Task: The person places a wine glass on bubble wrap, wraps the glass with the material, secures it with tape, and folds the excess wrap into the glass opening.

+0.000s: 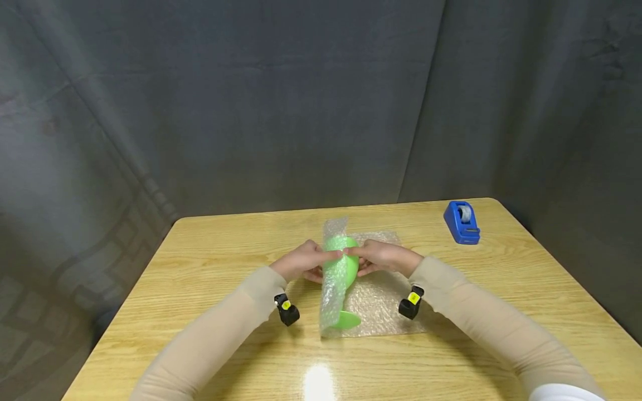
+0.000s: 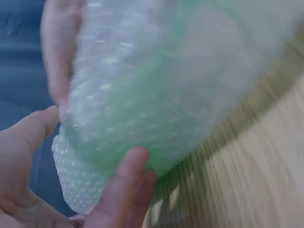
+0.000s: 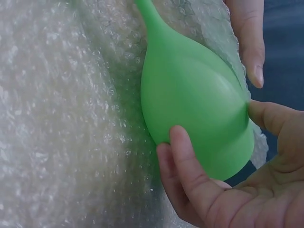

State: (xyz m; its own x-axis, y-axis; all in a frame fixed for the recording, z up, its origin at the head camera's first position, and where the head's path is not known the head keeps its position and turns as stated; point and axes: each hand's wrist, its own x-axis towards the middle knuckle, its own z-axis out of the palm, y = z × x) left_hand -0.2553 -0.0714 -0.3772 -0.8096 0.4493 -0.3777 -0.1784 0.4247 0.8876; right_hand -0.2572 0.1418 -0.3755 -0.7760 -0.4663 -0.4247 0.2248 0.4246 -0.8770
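A green wine glass (image 1: 353,268) lies on its side at the left edge of a bubble wrap sheet (image 1: 381,309), its foot (image 1: 348,320) toward the near side. One flap of the wrap is folded up over the glass's left side. My left hand (image 1: 305,260) holds that flap against the bowl, thumb on top and fingers around the outer side. With the right hand (image 1: 385,257) I grip the bare side of the bowl between thumb and fingers. The right wrist view shows the bowl (image 3: 190,99) and part of the stem (image 3: 151,16) uncovered.
A blue tape dispenser (image 1: 462,224) with a roll of clear tape stands at the back right of the wooden table (image 1: 225,245). A dark grey curtain (image 1: 301,111) hangs behind the table. Both wrists carry small black cameras.
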